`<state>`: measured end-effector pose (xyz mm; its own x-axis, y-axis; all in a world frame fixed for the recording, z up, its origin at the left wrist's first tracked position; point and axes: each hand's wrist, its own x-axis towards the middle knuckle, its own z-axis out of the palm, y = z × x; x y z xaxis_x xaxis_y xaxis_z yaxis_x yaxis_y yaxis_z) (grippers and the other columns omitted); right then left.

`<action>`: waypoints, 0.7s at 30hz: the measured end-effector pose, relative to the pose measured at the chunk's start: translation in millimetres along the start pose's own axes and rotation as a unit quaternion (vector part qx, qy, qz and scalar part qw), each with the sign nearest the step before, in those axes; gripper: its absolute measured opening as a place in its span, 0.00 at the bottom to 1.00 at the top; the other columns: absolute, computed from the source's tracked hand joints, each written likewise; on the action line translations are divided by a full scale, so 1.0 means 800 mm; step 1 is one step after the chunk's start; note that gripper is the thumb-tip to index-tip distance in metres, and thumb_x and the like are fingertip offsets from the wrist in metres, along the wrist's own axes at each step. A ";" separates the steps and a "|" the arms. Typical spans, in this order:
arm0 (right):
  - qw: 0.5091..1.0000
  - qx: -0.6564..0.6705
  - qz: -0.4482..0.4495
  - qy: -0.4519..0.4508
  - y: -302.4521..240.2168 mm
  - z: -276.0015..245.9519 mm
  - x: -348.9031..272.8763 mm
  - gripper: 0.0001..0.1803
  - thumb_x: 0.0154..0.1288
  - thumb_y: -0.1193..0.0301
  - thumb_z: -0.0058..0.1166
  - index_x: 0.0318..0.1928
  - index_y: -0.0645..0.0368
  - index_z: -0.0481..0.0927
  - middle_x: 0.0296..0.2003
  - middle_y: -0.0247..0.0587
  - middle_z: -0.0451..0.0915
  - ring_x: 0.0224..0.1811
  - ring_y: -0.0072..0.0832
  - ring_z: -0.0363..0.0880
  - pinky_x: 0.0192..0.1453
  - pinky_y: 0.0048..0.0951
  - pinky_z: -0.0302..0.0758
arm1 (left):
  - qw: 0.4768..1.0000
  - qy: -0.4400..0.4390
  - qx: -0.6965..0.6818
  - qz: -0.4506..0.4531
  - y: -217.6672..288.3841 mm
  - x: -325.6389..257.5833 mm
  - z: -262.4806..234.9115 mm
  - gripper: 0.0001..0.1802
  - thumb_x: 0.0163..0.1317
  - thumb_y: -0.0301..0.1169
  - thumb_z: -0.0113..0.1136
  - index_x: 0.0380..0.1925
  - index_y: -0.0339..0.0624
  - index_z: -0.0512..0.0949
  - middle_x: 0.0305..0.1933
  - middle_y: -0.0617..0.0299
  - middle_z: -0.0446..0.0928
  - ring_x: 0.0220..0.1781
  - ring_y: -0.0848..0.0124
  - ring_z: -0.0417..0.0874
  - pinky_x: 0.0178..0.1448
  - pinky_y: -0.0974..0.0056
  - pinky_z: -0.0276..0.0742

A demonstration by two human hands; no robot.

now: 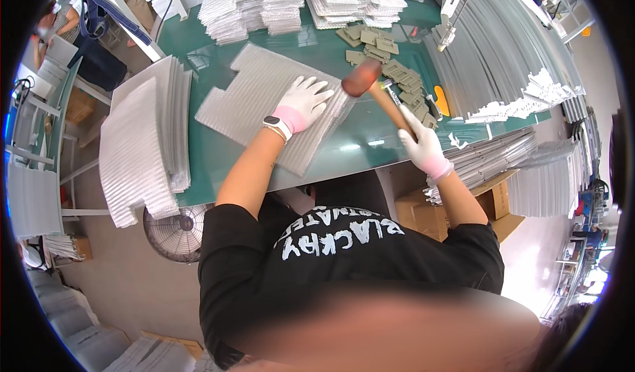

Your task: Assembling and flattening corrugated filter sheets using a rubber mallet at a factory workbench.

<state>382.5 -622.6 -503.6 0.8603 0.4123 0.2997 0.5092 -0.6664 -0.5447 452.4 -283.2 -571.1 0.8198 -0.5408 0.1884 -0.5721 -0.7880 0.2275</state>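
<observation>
My left hand (302,105), in a white glove with a pink cuff, lies spread flat on a translucent ribbed plastic sheet (248,84) with notched edges. My right hand (421,143), gloved the same way, grips the wooden handle of a mallet (390,104). Its reddish-brown head is blurred and appears over the sheet's right edge; whether it touches cannot be told. Just beyond the mallet, small olive-green flat pieces (405,79) with cut-outs lie in an overlapping row on the green tabletop (350,148).
Stacks of ribbed sheets stand at the left edge (149,134), at the back (251,4) and along the right (509,61). A yellow-handled tool (441,100) lies right of the olive pieces. Below are a floor fan (177,230) and a cardboard box (423,214). Another person (92,54) is at far left.
</observation>
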 end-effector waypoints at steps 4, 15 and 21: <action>0.988 0.120 0.094 0.031 -0.033 0.006 -0.010 0.33 0.67 0.73 0.53 0.72 0.66 0.64 0.42 0.58 0.83 0.39 0.41 0.86 0.48 0.36 0.78 | 0.999 0.040 0.017 0.002 -0.006 -0.003 0.012 0.22 0.69 0.37 0.49 0.62 0.51 0.76 0.70 0.57 0.70 0.74 0.56 0.64 0.79 0.45 0.54; 0.987 0.119 0.105 0.031 -0.040 0.036 -0.050 0.33 0.68 0.70 0.54 0.73 0.57 0.65 0.35 0.59 0.82 0.35 0.53 0.85 0.41 0.42 0.79 | 0.999 0.054 0.001 0.005 -0.013 0.000 0.026 0.21 0.69 0.35 0.49 0.62 0.51 0.76 0.71 0.59 0.70 0.76 0.55 0.64 0.80 0.47 0.53; 0.986 -0.087 0.026 -0.141 -0.042 0.046 -0.061 0.33 0.67 0.69 0.57 0.72 0.53 0.66 0.32 0.56 0.82 0.34 0.54 0.83 0.40 0.46 0.78 | 0.999 0.043 0.001 0.012 -0.010 -0.001 0.021 0.22 0.69 0.35 0.48 0.62 0.51 0.76 0.70 0.59 0.71 0.75 0.54 0.65 0.80 0.46 0.54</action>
<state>322.4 -598.1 -528.7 0.8566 0.5149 0.0330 0.4827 -0.7771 -0.4038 457.1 -281.3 -589.3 0.8008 -0.5320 0.2750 -0.5912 -0.7756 0.2211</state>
